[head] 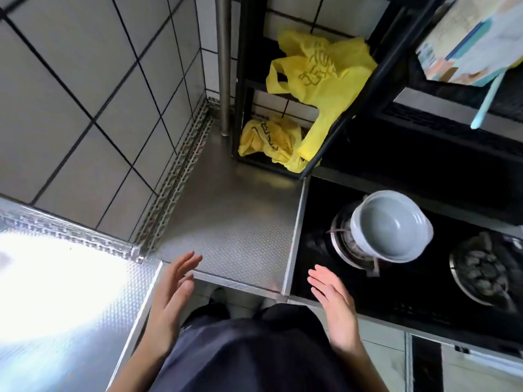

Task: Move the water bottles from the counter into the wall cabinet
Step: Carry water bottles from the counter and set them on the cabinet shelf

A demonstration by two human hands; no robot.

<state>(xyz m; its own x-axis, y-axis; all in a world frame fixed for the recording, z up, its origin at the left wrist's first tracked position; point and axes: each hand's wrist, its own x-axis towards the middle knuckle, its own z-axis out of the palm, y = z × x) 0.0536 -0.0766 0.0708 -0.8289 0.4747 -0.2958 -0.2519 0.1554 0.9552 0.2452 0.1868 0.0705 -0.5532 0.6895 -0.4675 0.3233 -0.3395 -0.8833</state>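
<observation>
At the counter corner: a stainless steel counter [226, 222] with a dimpled surface meets a wall of pale tiles [85, 94] with dark grout.
Left hand [172, 295]: fingers straight and together, palm turned inward, holding nothing. Its fingertips hang over the counter's front edge.
Right hand [332, 302]: fingers likewise straight, palm facing the other hand, nothing in it. It is over the front left corner of the stove [396, 301].
Between the hands: only the counter edge and the person's dark clothing [254, 349] below.
Water bottles and wall cabinet: out of this view, so their place cannot be told.
Black rack [241, 52]: stands at the back of the counter, beside a steel pipe [223, 66] that runs up the tiled corner.
Upper yellow bag [319, 69]: a plastic carrier draped over a rack shelf, hanging down toward the bottom level.
Lower yellow bag [268, 140]: crumpled on the rack's lowest level, touching the hanging one.
Grey pot [392, 224]: sits uncovered on the stove's left burner, nothing showing inside it.
Right burner [484, 273]: bare, well apart from both hands.
Top right: printed packaging [467, 38] on the rack's upper shelf, with a pale blue handle [486, 103] sticking down from it. What the handle belongs to I cannot tell.
Left side: strong glare [56, 278] washes out that stretch of steel.
</observation>
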